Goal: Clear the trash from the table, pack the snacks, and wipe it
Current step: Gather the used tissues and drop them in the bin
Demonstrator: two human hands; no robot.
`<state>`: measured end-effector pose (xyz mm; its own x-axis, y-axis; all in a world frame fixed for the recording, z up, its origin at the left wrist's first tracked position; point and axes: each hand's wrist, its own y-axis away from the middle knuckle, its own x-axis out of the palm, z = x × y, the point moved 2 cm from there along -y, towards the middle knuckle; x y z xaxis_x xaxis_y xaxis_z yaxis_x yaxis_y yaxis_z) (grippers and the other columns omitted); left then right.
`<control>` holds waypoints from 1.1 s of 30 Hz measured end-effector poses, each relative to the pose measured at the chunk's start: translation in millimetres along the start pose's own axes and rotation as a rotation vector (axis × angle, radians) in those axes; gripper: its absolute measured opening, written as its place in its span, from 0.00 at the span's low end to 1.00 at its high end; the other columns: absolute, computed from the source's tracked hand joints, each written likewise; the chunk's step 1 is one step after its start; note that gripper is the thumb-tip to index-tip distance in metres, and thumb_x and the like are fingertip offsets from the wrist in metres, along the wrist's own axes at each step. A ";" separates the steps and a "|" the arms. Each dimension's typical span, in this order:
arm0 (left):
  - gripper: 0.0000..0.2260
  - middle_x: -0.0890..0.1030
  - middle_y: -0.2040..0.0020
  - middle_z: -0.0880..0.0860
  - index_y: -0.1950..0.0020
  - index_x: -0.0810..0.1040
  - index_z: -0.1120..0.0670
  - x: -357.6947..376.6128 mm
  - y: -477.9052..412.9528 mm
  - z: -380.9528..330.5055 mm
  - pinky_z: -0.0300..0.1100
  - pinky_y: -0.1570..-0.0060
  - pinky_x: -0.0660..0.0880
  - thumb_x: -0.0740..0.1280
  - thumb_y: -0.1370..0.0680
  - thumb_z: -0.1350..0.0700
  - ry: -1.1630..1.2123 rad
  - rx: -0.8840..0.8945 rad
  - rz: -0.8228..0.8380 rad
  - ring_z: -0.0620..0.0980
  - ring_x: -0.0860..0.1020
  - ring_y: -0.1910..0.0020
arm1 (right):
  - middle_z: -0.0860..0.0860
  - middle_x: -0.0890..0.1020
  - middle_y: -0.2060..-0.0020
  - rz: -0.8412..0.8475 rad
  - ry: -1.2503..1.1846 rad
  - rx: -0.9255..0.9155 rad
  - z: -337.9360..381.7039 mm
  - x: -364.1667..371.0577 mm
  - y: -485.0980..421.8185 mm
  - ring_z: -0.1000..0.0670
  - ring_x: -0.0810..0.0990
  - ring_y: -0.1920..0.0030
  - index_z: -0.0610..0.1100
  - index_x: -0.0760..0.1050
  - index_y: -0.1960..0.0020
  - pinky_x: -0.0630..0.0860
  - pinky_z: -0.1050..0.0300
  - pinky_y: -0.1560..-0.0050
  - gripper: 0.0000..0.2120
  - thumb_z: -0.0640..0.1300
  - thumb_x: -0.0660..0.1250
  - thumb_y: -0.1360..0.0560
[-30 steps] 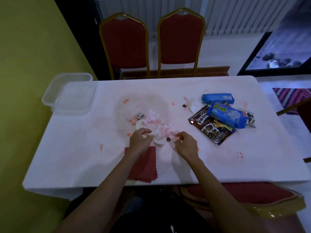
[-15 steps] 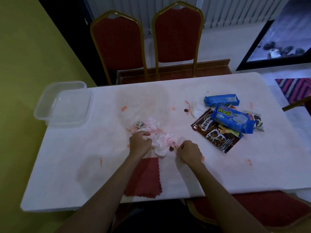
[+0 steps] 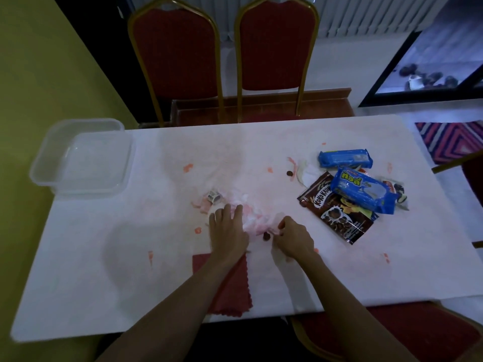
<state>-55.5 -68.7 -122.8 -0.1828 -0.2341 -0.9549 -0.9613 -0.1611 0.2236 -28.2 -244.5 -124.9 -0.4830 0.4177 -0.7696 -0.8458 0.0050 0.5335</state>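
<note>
Head view, left hand: the left hand [image 3: 226,231] lies flat on the near-left edge of the crumpled white, pink-stained tissue heap [image 3: 251,214]. Its fingers are straight and slightly spread, probably to pin the heap and rake it together.
Head view, right hand: the right hand [image 3: 293,237] is curled, thumb and forefinger pinching a thin pink scrap [image 3: 270,232] at the heap's near-right edge. A small brown crumb [image 3: 266,236] lies just beside it.
Trash: the heap sits mid-table on the white table [image 3: 104,257], with pink bits scattered around it.
Snacks: two blue packets [image 3: 345,158] [image 3: 363,190] and a brown cereal sachet [image 3: 337,218] are piled to the right, well apart from the hands and not yet packed.
Container: the clear plastic tub [image 3: 41,176] waits at the far-left corner, likely for the snacks.
Cloth: the dark red wiping cloth [image 3: 235,286] lies under the left forearm at the near edge, within easy reach for the wiping step.
Change: half a second ago the left hand was curled on the heap, and now it is flattened. The right hand keeps its pinch.
</note>
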 end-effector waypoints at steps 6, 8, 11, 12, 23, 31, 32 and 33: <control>0.17 0.79 0.39 0.55 0.38 0.80 0.54 -1.6 -3.6 13.4 0.49 0.48 0.75 0.68 0.26 0.61 0.217 0.021 -0.023 0.57 0.75 0.41 | 0.50 0.83 0.55 -0.013 -0.177 -0.011 11.4 -13.3 -3.9 0.50 0.82 0.54 0.50 0.75 0.53 0.79 0.53 0.49 0.03 0.46 0.69 0.24; 0.14 0.81 0.43 0.55 0.43 0.81 0.56 -8.5 -5.0 16.4 0.47 0.49 0.75 0.68 0.27 0.62 0.337 0.007 -0.055 0.57 0.76 0.43 | 0.51 0.84 0.58 -0.043 -0.275 -0.050 24.2 -23.7 -4.4 0.51 0.84 0.58 0.51 0.77 0.55 0.81 0.52 0.49 0.02 0.45 0.69 0.25; 0.10 0.82 0.48 0.57 0.46 0.82 0.59 -22.8 -5.0 19.8 0.41 0.52 0.71 0.68 0.27 0.63 0.507 -0.005 -0.130 0.57 0.78 0.48 | 0.52 0.85 0.59 -0.065 -0.419 -0.108 50.3 -34.9 -1.7 0.51 0.85 0.61 0.51 0.80 0.53 0.82 0.50 0.51 0.04 0.44 0.68 0.26; 0.11 0.83 0.48 0.57 0.45 0.82 0.60 -28.2 -4.8 20.2 0.39 0.51 0.70 0.69 0.26 0.63 0.535 0.000 -0.148 0.57 0.79 0.48 | 0.52 0.86 0.56 -0.057 -0.446 -0.125 59.1 -35.4 -1.1 0.50 0.85 0.60 0.51 0.80 0.50 0.82 0.49 0.50 0.06 0.44 0.67 0.26; 0.13 0.82 0.55 0.46 0.41 0.81 0.56 -55.7 -4.6 27.9 0.23 0.60 0.70 0.71 0.25 0.62 0.804 0.023 -0.051 0.34 0.77 0.60 | 0.50 0.82 0.40 0.035 -0.123 -0.408 109.4 -28.1 2.7 0.49 0.79 0.42 0.44 0.81 0.41 0.63 0.66 0.54 0.12 0.45 0.63 0.21; 0.13 0.84 0.49 0.51 0.43 0.83 0.56 -50.1 -35.1 56.3 0.29 0.52 0.75 0.66 0.24 0.66 0.651 -0.043 -0.069 0.46 0.81 0.51 | 0.50 0.84 0.53 -0.048 -0.254 -0.184 63.9 -45.7 -2.1 0.49 0.79 0.56 0.48 0.78 0.54 0.67 0.60 0.56 0.07 0.46 0.62 0.21; 0.13 0.83 0.47 0.53 0.43 0.82 0.56 -50.2 -43.3 54.9 0.34 0.50 0.76 0.65 0.24 0.66 0.592 -0.016 -0.064 0.49 0.81 0.49 | 0.49 0.84 0.54 -0.048 -0.255 -0.172 59.5 -47.0 -1.8 0.48 0.80 0.55 0.48 0.77 0.56 0.68 0.59 0.55 0.07 0.46 0.62 0.21; 0.13 0.81 0.45 0.55 0.41 0.82 0.56 -49.6 -52.4 51.8 0.39 0.48 0.76 0.65 0.23 0.65 0.526 0.014 -0.043 0.52 0.80 0.46 | 0.49 0.84 0.54 -0.047 -0.257 -0.158 55.5 -48.7 -1.1 0.47 0.80 0.54 0.48 0.77 0.56 0.69 0.58 0.55 0.07 0.46 0.61 0.21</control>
<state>-6.7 1.0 -97.3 -0.0187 -0.6776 -0.7352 -0.9689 -0.1691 0.1805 8.8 -214.4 -68.6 -0.3865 0.6367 -0.6673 -0.9003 -0.1034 0.4228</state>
